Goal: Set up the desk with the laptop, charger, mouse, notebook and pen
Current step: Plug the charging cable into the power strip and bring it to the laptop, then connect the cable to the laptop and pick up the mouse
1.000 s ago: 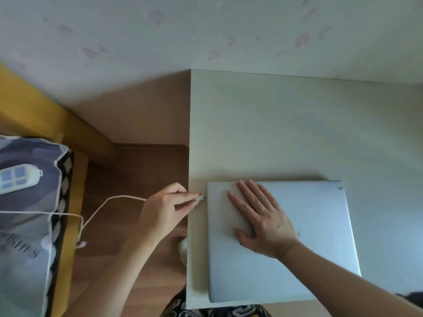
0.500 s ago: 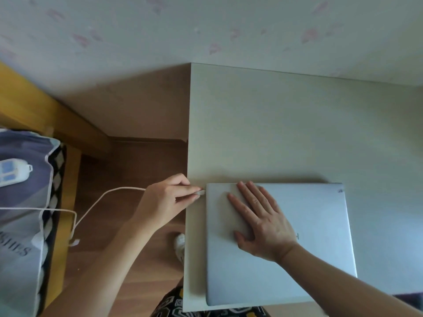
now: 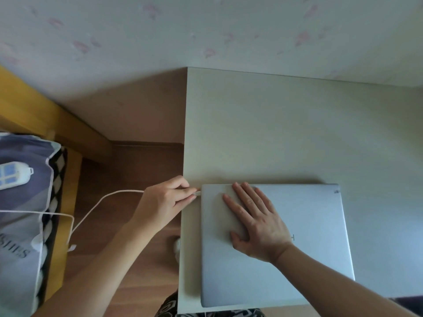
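A closed silver rectangular laptop (image 3: 286, 248) lay flat near the front left corner of the pale beige desk top (image 3: 286, 129). The right hand (image 3: 256, 221) rested palm-down on its lid, fingers straight and slightly spread. The left hand (image 3: 163, 203) pinched the small plug of the thin white charger cable (image 3: 96, 208) between thumb and fingertips, right at the laptop's left edge near its far corner. The cable looped away left over the brown wooden floor (image 3: 137, 161) toward a white power strip (image 3: 13, 176) lying on patterned grey bedding (image 3: 20, 225).
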